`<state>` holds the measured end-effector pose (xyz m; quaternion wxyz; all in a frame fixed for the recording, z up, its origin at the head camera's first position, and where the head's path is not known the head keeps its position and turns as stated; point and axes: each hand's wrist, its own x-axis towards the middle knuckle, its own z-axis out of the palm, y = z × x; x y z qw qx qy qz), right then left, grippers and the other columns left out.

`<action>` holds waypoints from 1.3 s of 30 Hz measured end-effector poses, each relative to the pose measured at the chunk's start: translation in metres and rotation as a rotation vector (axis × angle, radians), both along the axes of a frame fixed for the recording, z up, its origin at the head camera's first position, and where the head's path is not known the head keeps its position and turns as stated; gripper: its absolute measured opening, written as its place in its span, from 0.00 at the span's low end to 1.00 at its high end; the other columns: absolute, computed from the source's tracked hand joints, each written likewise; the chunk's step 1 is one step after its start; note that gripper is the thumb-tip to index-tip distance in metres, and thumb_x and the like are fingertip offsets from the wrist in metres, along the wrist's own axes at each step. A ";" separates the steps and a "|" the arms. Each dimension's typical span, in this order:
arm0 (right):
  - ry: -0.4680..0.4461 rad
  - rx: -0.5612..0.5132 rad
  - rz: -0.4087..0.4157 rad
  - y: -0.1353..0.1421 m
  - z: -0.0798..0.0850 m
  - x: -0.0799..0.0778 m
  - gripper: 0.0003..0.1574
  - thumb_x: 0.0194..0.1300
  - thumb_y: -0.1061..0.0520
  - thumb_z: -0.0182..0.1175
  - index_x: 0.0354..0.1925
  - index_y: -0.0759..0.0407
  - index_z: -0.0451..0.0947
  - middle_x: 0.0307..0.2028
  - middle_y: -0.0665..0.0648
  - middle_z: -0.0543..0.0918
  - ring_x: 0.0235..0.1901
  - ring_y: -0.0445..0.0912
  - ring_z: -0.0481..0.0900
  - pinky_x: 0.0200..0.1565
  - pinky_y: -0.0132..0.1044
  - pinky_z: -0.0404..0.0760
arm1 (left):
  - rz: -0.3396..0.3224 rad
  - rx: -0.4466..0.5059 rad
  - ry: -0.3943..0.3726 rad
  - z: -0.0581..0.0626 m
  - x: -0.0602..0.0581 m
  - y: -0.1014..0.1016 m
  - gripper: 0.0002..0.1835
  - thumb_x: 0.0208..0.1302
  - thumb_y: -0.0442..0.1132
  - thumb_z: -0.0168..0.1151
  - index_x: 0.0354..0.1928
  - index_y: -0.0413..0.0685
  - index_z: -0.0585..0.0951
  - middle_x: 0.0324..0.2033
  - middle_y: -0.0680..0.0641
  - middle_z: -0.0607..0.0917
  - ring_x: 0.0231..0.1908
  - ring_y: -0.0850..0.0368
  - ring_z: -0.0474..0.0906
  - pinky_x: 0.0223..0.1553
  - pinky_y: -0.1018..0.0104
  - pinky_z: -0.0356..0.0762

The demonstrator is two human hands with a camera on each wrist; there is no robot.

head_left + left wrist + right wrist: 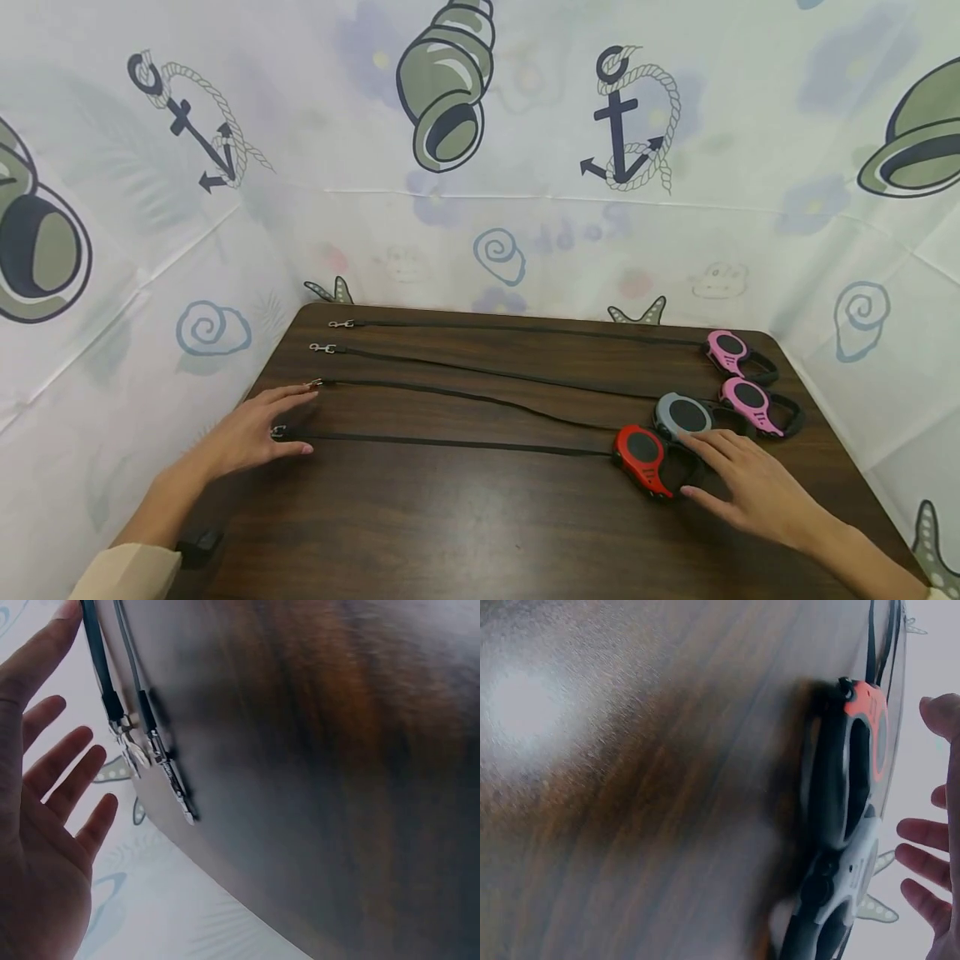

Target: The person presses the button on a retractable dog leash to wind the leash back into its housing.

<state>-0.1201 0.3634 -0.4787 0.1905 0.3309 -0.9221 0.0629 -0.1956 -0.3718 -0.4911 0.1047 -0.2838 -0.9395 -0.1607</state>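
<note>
On the dark wooden table (465, 517), seen from the head camera, four retractable leashes lie stretched side by side, cases to the right and metal clips to the left. The right hand (750, 487) rests flat with fingers straight just beside the red leash case (642, 458), its fingertips near the grey leash case (681, 415); two pink leash cases (738, 379) sit farther back. The left hand (251, 433) lies open at the other end, fingers spread around the nearest clip (279, 432), gripping nothing.

From the left wrist, the left hand (45, 825) shows an open palm with fingers splayed (nothing in it), just beside two clips (157, 761) at the table's edge.

From the right wrist, the red leash case (855, 772) lies on the wood with the grey leash case (840, 900) touching it; the right hand's fingers (922, 859) hover straight and apart, close by.
</note>
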 end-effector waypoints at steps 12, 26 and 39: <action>-0.002 -0.029 0.044 -0.008 -0.016 0.002 0.34 0.55 0.38 0.80 0.54 0.54 0.86 0.50 0.46 0.85 0.50 0.47 0.83 0.53 0.45 0.77 | 0.008 0.016 0.059 -0.010 0.007 -0.010 0.39 0.41 0.49 0.90 0.58 0.46 0.87 0.53 0.42 0.87 0.52 0.40 0.84 0.51 0.45 0.78; -0.081 -0.042 -0.004 -0.011 -0.031 0.003 0.35 0.55 0.38 0.81 0.56 0.51 0.85 0.50 0.47 0.86 0.49 0.46 0.85 0.50 0.52 0.86 | 0.037 0.028 0.001 -0.020 0.007 -0.023 0.29 0.48 0.41 0.87 0.54 0.43 0.89 0.47 0.45 0.88 0.48 0.42 0.85 0.49 0.47 0.81; -0.084 -0.055 0.002 -0.013 -0.040 0.002 0.44 0.53 0.38 0.83 0.64 0.51 0.81 0.48 0.47 0.86 0.46 0.45 0.86 0.47 0.52 0.87 | -0.006 0.083 0.083 -0.028 -0.001 -0.036 0.23 0.41 0.37 0.89 0.43 0.44 0.92 0.38 0.51 0.87 0.38 0.51 0.84 0.43 0.76 0.75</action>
